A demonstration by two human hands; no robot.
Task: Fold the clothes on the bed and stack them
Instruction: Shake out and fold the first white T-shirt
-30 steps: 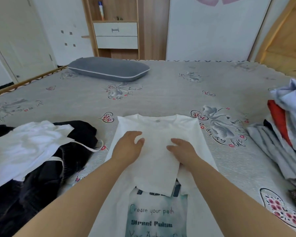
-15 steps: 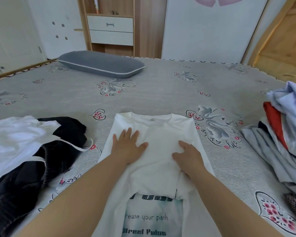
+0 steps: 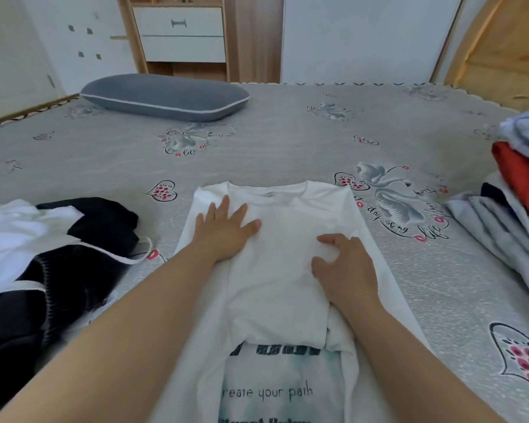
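Observation:
A white T-shirt (image 3: 283,270) with a teal print lies on the grey bed (image 3: 287,141) in front of me, its sides folded inward and its collar pointing away. My left hand (image 3: 223,227) lies flat on its upper left part with fingers spread. My right hand (image 3: 345,264) rests on the shirt's right side, fingers bent against the cloth. A loose heap of black and white clothes (image 3: 43,248) lies at the left. At the right edge sits a pile of grey, red and pale blue clothes (image 3: 513,215).
A grey pillow (image 3: 165,96) lies at the far left of the bed. Behind the bed stand a wooden cabinet with white drawers (image 3: 180,35) and a white wall. The bedspread between pillow and shirt carries only its printed pattern.
My left hand has slid up and outward on the shirt and flattened with fingers spread. My right hand has stayed near the right fold, its fingers now more bent. The view came closer.

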